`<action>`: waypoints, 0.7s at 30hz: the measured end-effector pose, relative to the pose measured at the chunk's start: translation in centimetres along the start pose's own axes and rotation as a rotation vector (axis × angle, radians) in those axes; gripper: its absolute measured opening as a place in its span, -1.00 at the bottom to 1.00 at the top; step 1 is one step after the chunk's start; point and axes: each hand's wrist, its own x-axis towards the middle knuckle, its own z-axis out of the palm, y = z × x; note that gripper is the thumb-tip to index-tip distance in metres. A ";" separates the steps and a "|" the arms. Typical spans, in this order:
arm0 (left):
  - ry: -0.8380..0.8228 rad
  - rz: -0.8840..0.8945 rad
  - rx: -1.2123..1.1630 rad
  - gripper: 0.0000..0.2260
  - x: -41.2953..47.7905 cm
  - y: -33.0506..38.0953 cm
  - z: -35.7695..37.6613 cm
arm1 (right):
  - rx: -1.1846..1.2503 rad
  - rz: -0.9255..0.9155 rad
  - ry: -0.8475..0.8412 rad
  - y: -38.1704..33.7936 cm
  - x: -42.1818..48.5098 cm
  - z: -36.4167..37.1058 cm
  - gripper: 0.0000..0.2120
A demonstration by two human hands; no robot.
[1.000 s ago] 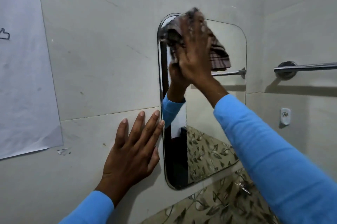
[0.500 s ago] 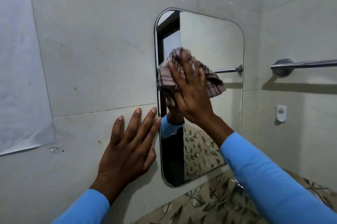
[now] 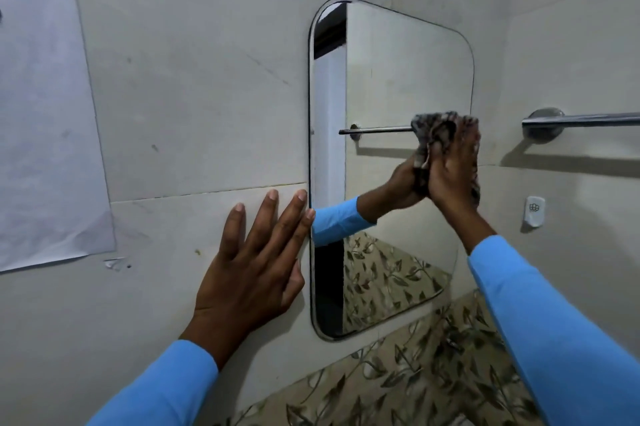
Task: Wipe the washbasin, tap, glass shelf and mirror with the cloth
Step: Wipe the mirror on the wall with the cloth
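Note:
A rounded rectangular mirror point(image 3: 391, 79) hangs on the pale tiled wall. My right hand point(image 3: 453, 169) presses a brown checked cloth point(image 3: 433, 129) flat against the mirror's right edge, about halfway up. My left hand point(image 3: 256, 262) lies flat on the wall just left of the mirror, fingers spread, fingertips touching the mirror's left rim. Both arms wear blue sleeves. The washbasin, tap and glass shelf are out of view.
A chrome towel rail point(image 3: 581, 121) is fixed to the right wall, with a small white hook point(image 3: 534, 211) below it. A sheet of paper point(image 3: 45, 113) is taped to the wall at left. Leaf-patterned tiles point(image 3: 398, 380) run below the mirror.
My right hand has swept the cloth from the mirror's top left, down through its middle, to the right edge. My left hand has stayed on the wall.

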 end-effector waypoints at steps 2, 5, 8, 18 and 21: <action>-0.004 0.004 0.001 -0.34 0.0 0.0 0.0 | -0.003 0.045 -0.015 -0.3 -2.1 0.7 -0.41; -0.006 0.008 -0.006 -0.34 0.0 -0.1 -0.2 | -0.010 0.011 -0.010 -3.9 -2.5 1.2 -0.40; -0.017 0.008 -0.014 -0.33 0.1 -0.1 -0.4 | -0.057 -0.251 -0.033 -9.0 -3.4 1.6 -0.39; -0.074 0.025 -0.020 -0.32 -0.1 -0.1 -0.6 | -0.089 -0.445 -0.215 -2.1 -17.9 2.2 -0.41; -0.086 0.031 0.001 -0.32 0.0 -0.3 -0.5 | -0.041 -0.247 -0.150 2.2 -17.5 2.1 -0.43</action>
